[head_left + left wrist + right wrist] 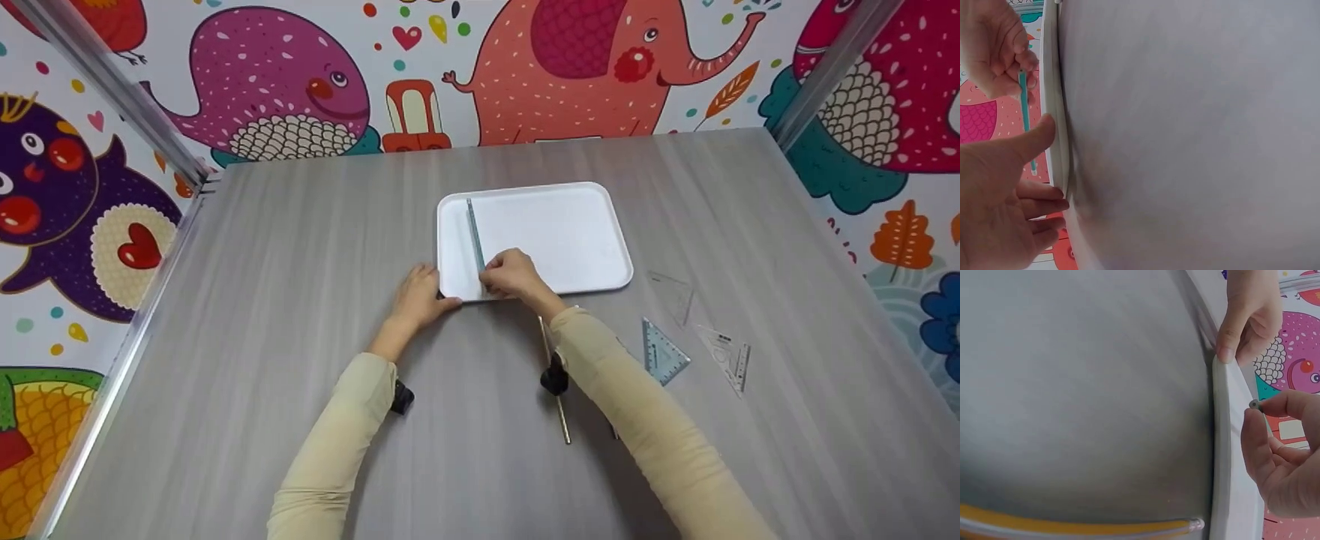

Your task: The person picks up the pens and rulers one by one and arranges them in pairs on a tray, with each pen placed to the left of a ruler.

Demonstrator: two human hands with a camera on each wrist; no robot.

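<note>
A white tray (577, 247) lies in the middle of the grey table. A teal ruler (474, 232) lies lengthwise along the tray's left side. My right hand (504, 276) pinches the ruler's near end (1255, 404) between thumb and fingertips. In the left wrist view the same ruler (1024, 121) hangs from those fingers (1019, 62) just over the tray floor. My left hand (420, 294) holds the tray's near-left corner, with its thumb (1039, 132) on the rim (1057, 140) and its fingers against the edge. The right wrist view shows that thumb (1226, 340) pressing the rim (1222, 439).
A yellowish ruler (556, 390) lies on the table under my right forearm. To the right of the tray are a blue set square (661, 354) and two clear ones (673, 291) (727, 356). Patterned walls and metal rails (112, 82) enclose the table.
</note>
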